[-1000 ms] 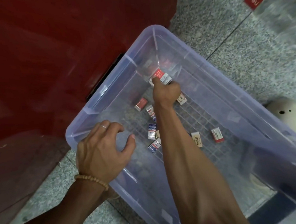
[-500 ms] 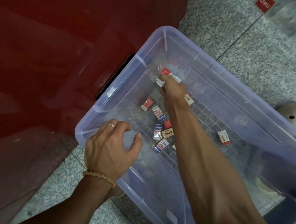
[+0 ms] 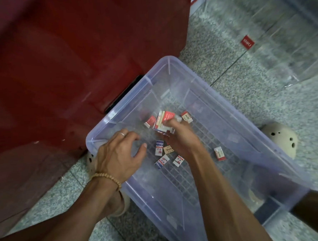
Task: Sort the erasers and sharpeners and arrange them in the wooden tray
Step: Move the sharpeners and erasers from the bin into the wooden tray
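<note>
Your right hand (image 3: 176,136) is gripping a fat stack of small red-and-white boxed erasers (image 3: 163,121), so one could slip out at 12 o'clock into the clear plastic tub (image 3: 238,115); left hand (image 3: 117,156) hovers loosely curled, empty

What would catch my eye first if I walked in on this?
The right hand, inside a clear plastic bin on the speckled floor, grips a bunch of small erasers. More loose erasers lie on the bin's bottom, while the left hand hovers open at the near rim.
</note>
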`<move>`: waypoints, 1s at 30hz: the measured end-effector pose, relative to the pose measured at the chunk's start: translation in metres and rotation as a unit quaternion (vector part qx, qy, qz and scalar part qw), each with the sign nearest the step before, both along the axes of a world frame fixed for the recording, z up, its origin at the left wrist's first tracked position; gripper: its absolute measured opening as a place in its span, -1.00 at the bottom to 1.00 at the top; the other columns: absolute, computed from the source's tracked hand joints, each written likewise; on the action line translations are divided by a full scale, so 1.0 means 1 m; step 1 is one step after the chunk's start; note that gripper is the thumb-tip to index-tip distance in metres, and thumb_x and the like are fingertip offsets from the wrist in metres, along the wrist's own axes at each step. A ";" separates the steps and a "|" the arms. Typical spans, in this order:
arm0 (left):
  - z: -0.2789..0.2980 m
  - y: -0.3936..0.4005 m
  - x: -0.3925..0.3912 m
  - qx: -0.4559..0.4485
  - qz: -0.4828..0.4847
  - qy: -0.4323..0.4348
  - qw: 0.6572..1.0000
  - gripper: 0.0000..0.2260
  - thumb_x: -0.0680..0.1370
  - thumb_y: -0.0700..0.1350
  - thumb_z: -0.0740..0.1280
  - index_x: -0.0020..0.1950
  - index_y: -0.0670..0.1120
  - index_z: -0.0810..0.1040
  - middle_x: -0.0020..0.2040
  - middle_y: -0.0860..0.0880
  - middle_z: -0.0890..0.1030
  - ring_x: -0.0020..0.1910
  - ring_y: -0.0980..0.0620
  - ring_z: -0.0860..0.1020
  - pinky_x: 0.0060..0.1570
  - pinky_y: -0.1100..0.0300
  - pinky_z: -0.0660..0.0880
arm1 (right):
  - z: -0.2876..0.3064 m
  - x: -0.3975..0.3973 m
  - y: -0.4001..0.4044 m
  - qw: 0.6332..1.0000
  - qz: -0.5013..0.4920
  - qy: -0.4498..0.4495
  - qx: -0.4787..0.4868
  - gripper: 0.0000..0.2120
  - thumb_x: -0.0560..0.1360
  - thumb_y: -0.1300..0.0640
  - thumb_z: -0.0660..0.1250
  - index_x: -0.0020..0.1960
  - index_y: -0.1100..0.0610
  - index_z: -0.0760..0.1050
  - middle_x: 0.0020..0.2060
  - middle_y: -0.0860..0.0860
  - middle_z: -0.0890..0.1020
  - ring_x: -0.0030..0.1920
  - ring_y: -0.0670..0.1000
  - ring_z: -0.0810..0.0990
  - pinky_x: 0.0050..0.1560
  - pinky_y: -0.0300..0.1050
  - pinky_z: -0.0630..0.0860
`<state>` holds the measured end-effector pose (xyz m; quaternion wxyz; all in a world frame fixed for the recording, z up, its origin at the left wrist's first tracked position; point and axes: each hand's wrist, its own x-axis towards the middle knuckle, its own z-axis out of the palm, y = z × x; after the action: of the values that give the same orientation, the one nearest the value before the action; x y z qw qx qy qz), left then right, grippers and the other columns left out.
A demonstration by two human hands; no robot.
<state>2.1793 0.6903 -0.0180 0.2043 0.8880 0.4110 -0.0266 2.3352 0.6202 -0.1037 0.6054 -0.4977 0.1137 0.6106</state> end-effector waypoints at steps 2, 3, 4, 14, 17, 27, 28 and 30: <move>0.009 -0.004 0.002 -0.066 0.045 -0.059 0.995 -0.76 0.46 0.12 0.29 -0.03 -0.01 0.59 -0.08 0.07 0.56 -0.10 0.05 0.58 -0.14 0.05 0.58 | 0.025 0.000 -0.014 0.999 0.010 -0.006 0.046 -0.37 0.29 0.23 0.39 0.31 0.38 0.33 -0.06 0.17 0.64 -0.07 0.11 0.65 -0.12 0.01 0.61; 0.016 -0.007 0.004 -0.088 0.066 -0.095 0.989 -0.74 0.46 0.14 0.29 -0.02 0.00 0.58 -0.07 0.08 0.56 -0.09 0.10 0.57 -0.12 0.03 0.58 | 0.037 0.000 -0.020 0.997 0.016 -0.007 0.075 -0.45 0.30 0.24 0.34 0.27 0.34 0.38 -0.11 0.14 0.65 -0.10 0.10 0.64 -0.12 0.00 0.60; 0.026 -0.010 0.006 -0.100 0.084 -0.128 0.983 -0.73 0.45 0.16 0.29 0.00 0.01 0.58 -0.06 0.09 0.56 -0.07 0.13 0.57 -0.10 0.03 0.58 | 0.052 0.001 -0.025 0.994 0.024 -0.006 0.104 -0.50 0.29 0.24 0.33 0.21 0.32 0.41 -0.14 0.13 0.64 -0.11 0.10 0.63 -0.11 0.00 0.59; 0.167 -0.039 -0.011 -0.125 0.143 -0.322 0.927 -0.72 0.48 0.05 0.43 0.13 -0.05 0.64 0.07 0.05 0.56 0.11 0.15 0.54 0.11 0.18 0.50 | 0.219 -0.026 -0.035 0.947 0.122 -0.048 0.294 -0.64 0.23 0.14 0.38 0.00 0.13 0.70 -0.15 0.11 0.67 -0.16 0.02 0.63 -0.15 -0.10 0.57; 0.202 -0.046 -0.024 -0.126 0.162 -0.381 0.902 -0.84 0.46 -0.13 0.49 0.02 0.02 0.65 0.01 0.03 0.62 0.04 0.10 0.59 0.07 0.08 0.54 | 0.256 -0.043 -0.038 0.938 0.127 -0.069 0.315 -0.39 0.23 0.11 0.50 0.24 0.32 0.55 0.08 0.35 0.58 0.11 0.29 0.58 0.22 0.20 0.51; 0.278 -0.067 -0.064 -0.135 0.248 -0.497 0.821 -0.82 0.39 -0.23 0.54 -0.12 -0.03 0.61 -0.25 0.13 0.67 -0.22 0.21 0.60 -0.14 0.30 0.54 | 0.328 -0.091 -0.048 0.924 0.109 -0.137 0.339 -0.62 0.48 0.16 0.35 0.24 0.32 0.53 0.03 0.18 0.67 0.05 0.07 0.64 -0.01 -0.10 0.55; 0.284 -0.066 -0.069 -0.139 0.253 -0.502 0.815 -0.82 0.38 -0.24 0.54 -0.13 -0.04 0.60 -0.29 0.14 0.66 -0.25 0.21 0.58 -0.15 0.31 0.53 | 0.334 -0.096 -0.047 0.921 0.115 -0.151 0.341 -0.61 0.51 0.16 0.34 0.29 0.33 0.50 0.06 0.19 0.67 0.06 0.07 0.64 -0.01 -0.13 0.55; 0.292 -0.059 -0.082 -0.149 0.259 -0.506 0.809 -0.82 0.38 -0.25 0.54 -0.12 -0.10 0.59 -0.34 0.12 0.63 -0.29 0.18 0.57 -0.19 0.29 0.52 | 0.345 -0.105 -0.043 0.911 0.131 -0.162 0.355 -0.63 0.57 0.20 0.31 0.32 0.34 0.46 0.07 0.17 0.68 0.06 0.03 0.67 -0.05 -0.20 0.56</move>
<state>2.0973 0.6308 0.2740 0.5125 0.5950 0.4557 0.4191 2.2304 0.5772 0.2418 0.6670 -0.3523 -0.2764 0.5955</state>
